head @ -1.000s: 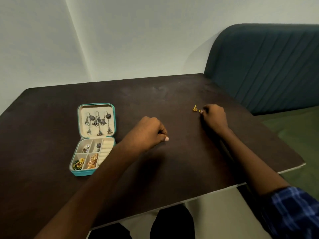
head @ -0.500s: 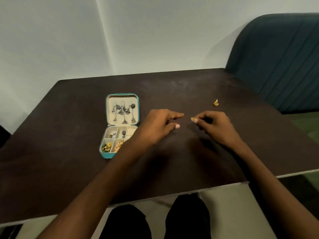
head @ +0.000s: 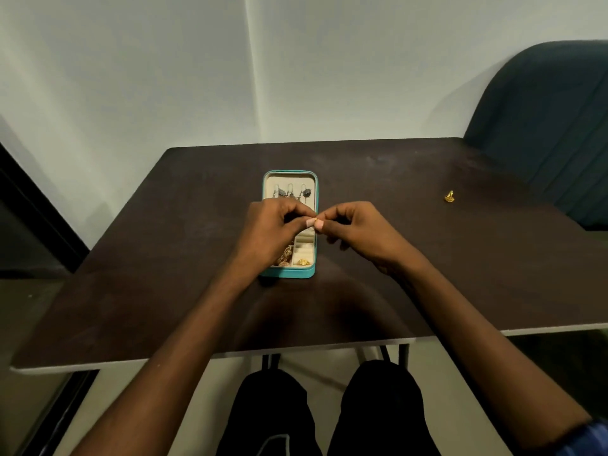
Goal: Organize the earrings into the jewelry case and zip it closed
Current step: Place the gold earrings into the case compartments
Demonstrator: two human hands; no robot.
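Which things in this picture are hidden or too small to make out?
- Head view: the left hand covers the left compartments of the jewelry case.
- Small gold piece pinched between both hands: too small to identify; right hand.
- Gold earring on the table: shape unclear.

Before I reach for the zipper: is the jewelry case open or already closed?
Open. The jewelry case lies on the table with its lid back, hanging earrings and bottom compartments showing.
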